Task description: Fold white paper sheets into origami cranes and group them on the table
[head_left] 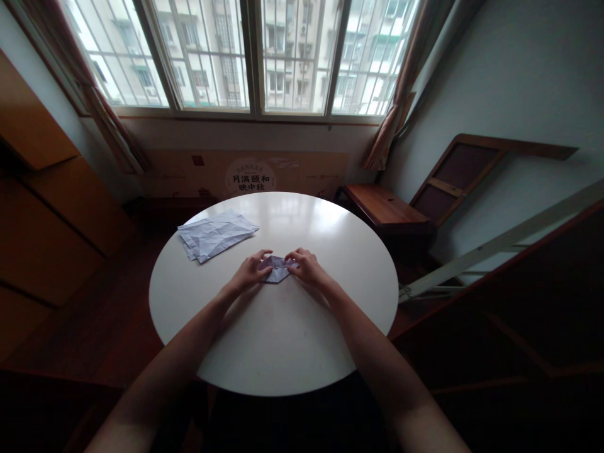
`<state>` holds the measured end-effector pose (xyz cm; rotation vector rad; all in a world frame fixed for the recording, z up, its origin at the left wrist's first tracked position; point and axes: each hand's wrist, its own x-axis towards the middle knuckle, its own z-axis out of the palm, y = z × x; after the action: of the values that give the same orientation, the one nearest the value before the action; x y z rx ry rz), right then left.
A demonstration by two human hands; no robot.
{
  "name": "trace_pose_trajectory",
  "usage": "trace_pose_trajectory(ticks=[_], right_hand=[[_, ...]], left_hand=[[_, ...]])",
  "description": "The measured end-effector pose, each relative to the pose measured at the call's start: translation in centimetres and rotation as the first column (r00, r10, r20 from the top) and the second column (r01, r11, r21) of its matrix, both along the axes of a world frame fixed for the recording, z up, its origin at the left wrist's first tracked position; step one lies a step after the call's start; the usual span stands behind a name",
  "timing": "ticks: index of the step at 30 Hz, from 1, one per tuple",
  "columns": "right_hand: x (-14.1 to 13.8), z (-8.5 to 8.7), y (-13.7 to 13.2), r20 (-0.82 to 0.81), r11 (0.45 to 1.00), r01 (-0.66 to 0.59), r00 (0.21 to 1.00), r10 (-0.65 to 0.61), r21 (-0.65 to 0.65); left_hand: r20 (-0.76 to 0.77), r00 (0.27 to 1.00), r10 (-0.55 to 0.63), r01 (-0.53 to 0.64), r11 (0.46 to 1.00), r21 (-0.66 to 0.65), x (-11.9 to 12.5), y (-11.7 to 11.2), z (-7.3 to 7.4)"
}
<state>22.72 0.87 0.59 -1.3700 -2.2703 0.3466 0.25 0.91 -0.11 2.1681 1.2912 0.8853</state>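
A small piece of folded paper (277, 274), pale bluish-grey with several creases and a pointed near edge, is on the white round table between my hands. My left hand (250, 270) pinches its left side, thumb on top and index finger curved along the far edge. At the right side my right hand (306, 267) grips the paper with thumb and fingers. Its right end is partly hidden by those fingers. Both forearms reach in from the near edge of the table.
A stack of creased paper sheets (218, 234) lies at the back left of the round table (283, 340). Beyond the table are a printed cardboard panel (184, 173) and a barred window (255, 56). A wooden bench (384, 206) is at the right, and cabinets (56, 214) stand at the left.
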Motion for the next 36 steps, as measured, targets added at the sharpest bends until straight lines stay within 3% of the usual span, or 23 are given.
trace_pose_trajectory(ticks=[8,11,16,21,23,29,33,36], right_hand=[[0.0,-0.2,0.0,-0.036,0.998,-0.059,0.998,0.059,0.020],[0.0,-0.3,0.1,-0.056,0.998,-0.055,0.997,0.056,0.023],[-0.1,-0.6,0.2,-0.022,0.998,-0.055,0.998,0.055,0.004],[-0.2,-0.7,0.2,0.004,0.997,-0.075,0.997,0.075,-0.017],[-0.1,-0.6,0.1,0.010,0.998,-0.061,0.998,0.061,-0.025],[0.3,-0.3,0.2,0.028,0.999,0.045,0.999,-0.045,-0.025],[0.4,-0.2,0.3,0.011,0.995,0.102,0.995,-0.102,0.010],[0.3,-0.2,0.3,-0.021,0.996,0.059,0.998,-0.058,0.061]], left_hand=[[0.134,0.989,-0.062,0.078,0.990,-0.117,0.4,-0.2,0.6],[0.107,0.994,-0.036,0.049,0.991,-0.121,0.6,-0.2,0.4],[-0.079,0.997,0.007,-0.003,0.999,0.047,0.5,-0.2,-0.5],[-0.076,0.994,0.084,-0.060,0.960,0.274,0.0,-0.1,-0.6],[-0.104,0.994,0.039,-0.007,0.955,0.296,-0.1,0.0,-0.2],[-0.219,0.953,-0.211,0.251,0.953,0.171,0.3,-0.8,1.4],[-0.143,0.940,-0.309,0.327,0.936,0.129,0.2,-1.3,1.6],[-0.071,0.944,-0.323,0.329,0.940,0.095,0.1,-1.0,1.1]])
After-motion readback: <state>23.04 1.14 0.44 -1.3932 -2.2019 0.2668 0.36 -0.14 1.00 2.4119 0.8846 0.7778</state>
